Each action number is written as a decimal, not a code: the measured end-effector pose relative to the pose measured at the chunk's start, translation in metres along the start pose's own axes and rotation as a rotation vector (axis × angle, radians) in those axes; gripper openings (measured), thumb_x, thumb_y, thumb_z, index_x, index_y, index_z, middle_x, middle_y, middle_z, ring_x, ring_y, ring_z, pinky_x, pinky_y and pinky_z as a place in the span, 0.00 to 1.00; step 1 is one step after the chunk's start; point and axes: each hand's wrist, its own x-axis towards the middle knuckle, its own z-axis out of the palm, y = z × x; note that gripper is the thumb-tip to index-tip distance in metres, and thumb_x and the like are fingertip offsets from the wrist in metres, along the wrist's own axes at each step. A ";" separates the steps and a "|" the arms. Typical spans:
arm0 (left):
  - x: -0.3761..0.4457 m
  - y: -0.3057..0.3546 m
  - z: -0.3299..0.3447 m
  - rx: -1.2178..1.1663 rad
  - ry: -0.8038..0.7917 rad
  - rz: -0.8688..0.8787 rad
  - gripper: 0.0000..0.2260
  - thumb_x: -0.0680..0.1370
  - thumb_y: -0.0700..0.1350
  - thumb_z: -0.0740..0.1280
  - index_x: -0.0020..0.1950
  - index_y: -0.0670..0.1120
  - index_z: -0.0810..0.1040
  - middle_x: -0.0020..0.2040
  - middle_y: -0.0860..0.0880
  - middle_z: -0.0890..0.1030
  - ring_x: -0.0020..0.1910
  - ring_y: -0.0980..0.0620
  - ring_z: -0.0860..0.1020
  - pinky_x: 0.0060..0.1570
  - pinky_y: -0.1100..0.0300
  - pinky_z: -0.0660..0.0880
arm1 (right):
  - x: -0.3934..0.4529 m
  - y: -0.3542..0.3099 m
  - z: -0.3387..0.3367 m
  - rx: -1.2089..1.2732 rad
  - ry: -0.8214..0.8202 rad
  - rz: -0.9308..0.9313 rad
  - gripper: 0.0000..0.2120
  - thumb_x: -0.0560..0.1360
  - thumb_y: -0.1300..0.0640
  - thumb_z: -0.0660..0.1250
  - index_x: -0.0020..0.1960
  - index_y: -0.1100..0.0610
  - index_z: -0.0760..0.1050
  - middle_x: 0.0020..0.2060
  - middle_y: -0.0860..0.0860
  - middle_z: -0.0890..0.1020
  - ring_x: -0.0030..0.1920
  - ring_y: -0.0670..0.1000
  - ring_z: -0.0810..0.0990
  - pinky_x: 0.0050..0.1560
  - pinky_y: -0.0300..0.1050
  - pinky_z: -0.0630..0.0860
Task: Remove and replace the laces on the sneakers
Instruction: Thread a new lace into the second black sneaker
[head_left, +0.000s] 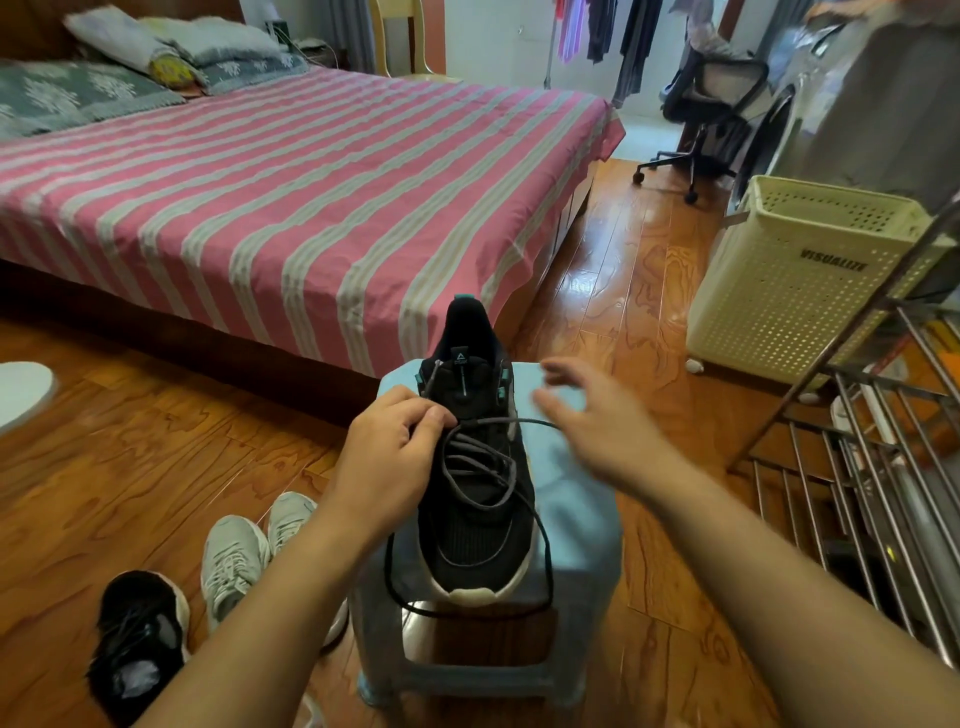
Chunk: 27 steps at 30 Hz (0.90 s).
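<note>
- The left hand's fingers (415, 415) were curled down at the upper eyelets, pinching the dark lace (488, 457) where it crossed the tongue; the left hand (395, 447) rested against the inner side of the black sneaker (475, 499).
- The right hand (592, 421) hovered just beside the shoe's outer side, fingers spread and relaxed, holding nothing. It was blurred, so I could not tell whether any fingertip touched the lace strand running toward it.
- The black sneaker stood upright on a pale blue stool (576, 514), toe toward the person and heel toward the striped bed (260, 208).
- The lace sat loose across the upper in slack loops, and one long loop hung down round the toe and over the stool's front edge.
- Handling, as I judged it: the lace looked thin, round and limp, so it would follow a pull but could snag at the eyelets or tangle in its own loops. Pinching it close to an eyelet, or at the stiff tip, would give the most control.
- The shoe seemed light, with a soft knit upper, and might slide on the smooth stool; steadying it by the firm sole or heel would be wiser than squeezing the upper.
- On the floor to the left lay another black sneaker (137, 639) and a pair of grey sneakers (249, 551).
</note>
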 end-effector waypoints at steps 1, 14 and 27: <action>0.000 0.000 -0.001 -0.008 -0.003 -0.006 0.12 0.83 0.43 0.65 0.45 0.48 0.86 0.45 0.54 0.79 0.47 0.59 0.78 0.45 0.70 0.71 | -0.006 -0.011 0.016 -0.029 -0.057 -0.063 0.15 0.80 0.50 0.67 0.65 0.53 0.76 0.56 0.49 0.81 0.56 0.48 0.77 0.56 0.43 0.71; 0.000 -0.001 0.000 0.053 0.022 0.035 0.11 0.83 0.43 0.65 0.46 0.49 0.85 0.44 0.55 0.79 0.47 0.60 0.77 0.45 0.69 0.71 | 0.007 0.091 -0.041 -0.157 0.362 0.717 0.14 0.80 0.55 0.63 0.63 0.53 0.80 0.59 0.56 0.82 0.56 0.59 0.79 0.52 0.49 0.75; -0.023 0.022 -0.017 -0.467 -0.153 -0.189 0.15 0.83 0.30 0.60 0.53 0.43 0.84 0.43 0.47 0.83 0.35 0.47 0.81 0.38 0.55 0.81 | -0.017 -0.016 0.008 -0.084 -0.048 0.077 0.13 0.80 0.60 0.58 0.59 0.51 0.79 0.49 0.50 0.84 0.49 0.51 0.81 0.51 0.50 0.79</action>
